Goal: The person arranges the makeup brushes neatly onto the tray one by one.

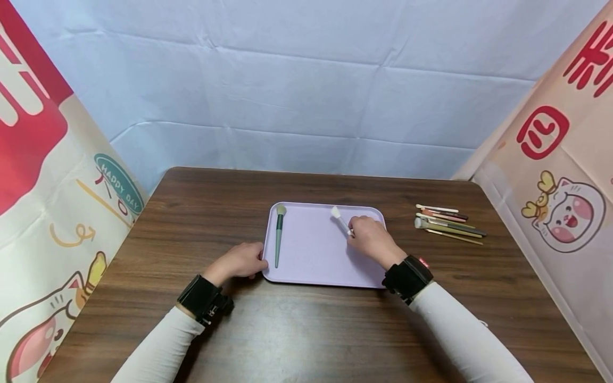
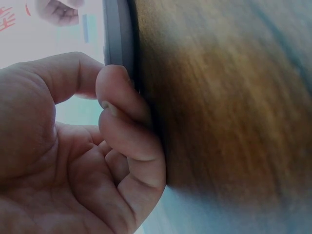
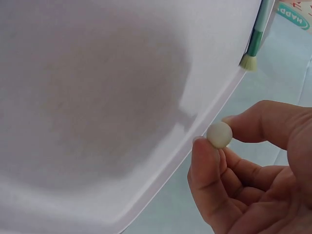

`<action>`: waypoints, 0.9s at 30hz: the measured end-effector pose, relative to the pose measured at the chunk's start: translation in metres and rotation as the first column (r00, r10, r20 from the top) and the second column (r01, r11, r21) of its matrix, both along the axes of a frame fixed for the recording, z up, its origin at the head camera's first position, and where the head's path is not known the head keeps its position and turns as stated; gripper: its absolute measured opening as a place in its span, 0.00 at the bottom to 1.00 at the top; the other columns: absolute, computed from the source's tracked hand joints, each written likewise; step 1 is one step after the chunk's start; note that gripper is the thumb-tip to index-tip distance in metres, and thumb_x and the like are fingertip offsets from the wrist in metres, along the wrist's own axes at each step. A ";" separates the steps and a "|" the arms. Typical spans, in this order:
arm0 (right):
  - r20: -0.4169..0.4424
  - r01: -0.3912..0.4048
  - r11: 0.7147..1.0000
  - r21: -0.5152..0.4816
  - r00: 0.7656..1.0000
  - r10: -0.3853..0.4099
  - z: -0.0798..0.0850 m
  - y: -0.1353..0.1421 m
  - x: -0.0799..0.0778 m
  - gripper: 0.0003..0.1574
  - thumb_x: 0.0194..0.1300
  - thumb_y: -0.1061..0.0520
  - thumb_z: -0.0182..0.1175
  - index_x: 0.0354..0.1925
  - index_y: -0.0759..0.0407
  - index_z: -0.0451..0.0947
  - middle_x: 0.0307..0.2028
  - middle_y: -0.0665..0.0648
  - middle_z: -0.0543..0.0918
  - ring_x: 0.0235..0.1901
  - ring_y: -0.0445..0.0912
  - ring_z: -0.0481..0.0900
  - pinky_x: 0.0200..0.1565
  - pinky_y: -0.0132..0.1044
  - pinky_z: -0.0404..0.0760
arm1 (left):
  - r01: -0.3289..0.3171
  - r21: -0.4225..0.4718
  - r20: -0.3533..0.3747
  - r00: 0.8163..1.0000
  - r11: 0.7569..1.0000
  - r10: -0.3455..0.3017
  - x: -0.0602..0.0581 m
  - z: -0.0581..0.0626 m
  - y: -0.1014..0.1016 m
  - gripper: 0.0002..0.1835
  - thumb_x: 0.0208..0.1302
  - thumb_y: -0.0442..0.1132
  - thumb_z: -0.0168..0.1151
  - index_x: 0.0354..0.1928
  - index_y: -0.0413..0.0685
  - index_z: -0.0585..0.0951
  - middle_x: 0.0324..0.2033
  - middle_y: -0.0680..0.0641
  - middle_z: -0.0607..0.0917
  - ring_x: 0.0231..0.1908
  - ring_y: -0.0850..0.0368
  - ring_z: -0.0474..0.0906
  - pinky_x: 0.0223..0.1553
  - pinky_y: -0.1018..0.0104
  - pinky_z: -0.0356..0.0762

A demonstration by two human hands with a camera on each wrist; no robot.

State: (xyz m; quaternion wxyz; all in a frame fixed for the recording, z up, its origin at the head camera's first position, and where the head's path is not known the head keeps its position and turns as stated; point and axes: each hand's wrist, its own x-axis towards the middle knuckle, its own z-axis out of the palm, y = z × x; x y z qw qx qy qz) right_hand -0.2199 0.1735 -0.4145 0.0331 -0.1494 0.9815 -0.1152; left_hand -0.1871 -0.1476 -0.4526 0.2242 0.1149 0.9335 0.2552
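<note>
A lilac tray point(image 1: 311, 255) lies on the wooden table. At its left edge my left hand point(image 1: 241, 259) grips the rim, thumb on top; the left wrist view shows curled fingertips against the tray's side point(image 2: 117, 39). A green makeup brush point(image 1: 279, 234) rests along the tray's left side, bristles toward the back. Over the tray's right half, my right hand point(image 1: 373, 239) pinches a white makeup brush point(image 1: 341, 221) between thumb and fingers, its pale bristles pointing back and left. The right wrist view shows this brush's round handle end point(image 3: 220, 135) at the fingertips.
Several makeup brushes point(image 1: 450, 227) lie in a loose pile on the table point(image 1: 201, 213), to the right of the tray. A pale blue cloth point(image 1: 297, 96) hangs behind the table. Printed cloths stand at the left point(image 1: 72, 175) and right point(image 1: 565, 255).
</note>
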 end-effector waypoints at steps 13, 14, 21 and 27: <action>0.028 0.010 1.000 -0.023 1.000 -0.010 -0.002 -0.021 0.001 0.04 0.56 0.63 0.62 0.33 0.63 0.79 0.28 0.58 0.79 0.28 0.50 0.75 0.32 0.44 0.76 | 0.006 -0.005 -0.001 1.000 1.000 -0.006 -0.001 -0.001 0.000 0.05 0.64 0.39 0.61 0.35 0.46 0.76 0.21 0.49 0.81 0.21 0.58 0.78 0.29 0.65 0.72; 0.030 0.009 1.000 -0.025 1.000 -0.009 -0.002 -0.023 0.001 0.04 0.56 0.63 0.62 0.32 0.63 0.78 0.27 0.57 0.78 0.28 0.50 0.75 0.32 0.44 0.75 | 0.005 -0.006 -0.001 1.000 1.000 -0.005 -0.001 -0.001 0.000 0.05 0.64 0.39 0.61 0.35 0.46 0.76 0.20 0.49 0.81 0.21 0.58 0.78 0.29 0.65 0.72; 0.016 0.008 1.000 -0.019 1.000 -0.008 -0.001 -0.041 0.004 0.05 0.56 0.63 0.62 0.27 0.61 0.75 0.25 0.57 0.76 0.26 0.50 0.73 0.30 0.44 0.74 | 0.004 -0.007 -0.002 1.000 1.000 -0.004 -0.001 -0.003 0.000 0.05 0.64 0.39 0.61 0.34 0.46 0.76 0.20 0.49 0.80 0.20 0.58 0.78 0.29 0.65 0.72; 0.012 0.026 0.999 -0.024 1.000 -0.025 -0.002 -0.055 0.005 0.09 0.57 0.63 0.63 0.24 0.60 0.73 0.23 0.57 0.75 0.24 0.49 0.72 0.27 0.43 0.72 | 0.001 -0.008 0.001 1.000 1.000 -0.001 -0.001 -0.002 0.000 0.05 0.64 0.39 0.61 0.35 0.46 0.76 0.20 0.50 0.81 0.21 0.58 0.78 0.29 0.65 0.72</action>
